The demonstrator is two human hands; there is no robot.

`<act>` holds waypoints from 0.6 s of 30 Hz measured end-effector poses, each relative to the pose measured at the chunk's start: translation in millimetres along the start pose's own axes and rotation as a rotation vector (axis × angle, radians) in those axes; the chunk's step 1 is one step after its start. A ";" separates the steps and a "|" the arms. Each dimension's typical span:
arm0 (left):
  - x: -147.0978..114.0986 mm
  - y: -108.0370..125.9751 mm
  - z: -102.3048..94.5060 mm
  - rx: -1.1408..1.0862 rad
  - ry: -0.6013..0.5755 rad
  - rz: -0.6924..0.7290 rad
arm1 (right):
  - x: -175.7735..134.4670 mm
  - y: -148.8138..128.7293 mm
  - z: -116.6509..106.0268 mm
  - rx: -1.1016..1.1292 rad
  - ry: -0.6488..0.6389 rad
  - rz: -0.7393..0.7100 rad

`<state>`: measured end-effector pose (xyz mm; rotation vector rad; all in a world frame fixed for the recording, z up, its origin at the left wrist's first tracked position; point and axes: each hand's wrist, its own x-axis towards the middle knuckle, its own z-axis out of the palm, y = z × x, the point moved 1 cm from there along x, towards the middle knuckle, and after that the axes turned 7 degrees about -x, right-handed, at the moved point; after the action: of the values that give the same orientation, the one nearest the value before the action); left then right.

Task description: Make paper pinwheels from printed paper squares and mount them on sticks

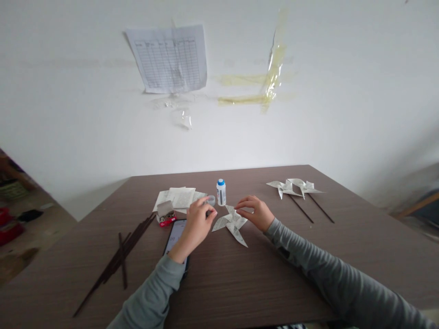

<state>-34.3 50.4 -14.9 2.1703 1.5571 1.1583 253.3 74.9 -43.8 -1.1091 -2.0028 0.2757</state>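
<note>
A paper pinwheel, folded from printed paper, lies on the table between my hands with its blades spread. My left hand is just left of it, raised above the phone's top end. Its thumb and forefinger are pinched together, with a small dark spot between them that is too small to name. My right hand is over the pinwheel's upper right blade. Its thumb and fingertips come close together in a pinch, and anything between them is too small to make out. A clear tape roll lies partly behind my left fingers.
A blue-capped white bottle stands behind the pinwheel. Left are paper sheets, an open red box of small metal pieces, a phone and dark sticks. Two pinwheels on sticks lie at the right.
</note>
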 end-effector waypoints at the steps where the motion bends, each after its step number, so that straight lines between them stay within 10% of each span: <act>1: -2.1 5.2 8.0 -0.019 -0.001 0.008 | 1.3 -2.5 3.9 0.020 0.001 0.006; 18: -22.0 11.3 52.7 -0.141 0.039 0.072 | -16.2 -4.0 27.7 0.172 -0.031 0.077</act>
<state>8.1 39.7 -53.3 2.1395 1.3776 1.2980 235.0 64.8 -68.5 -1.0786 -1.9260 0.4983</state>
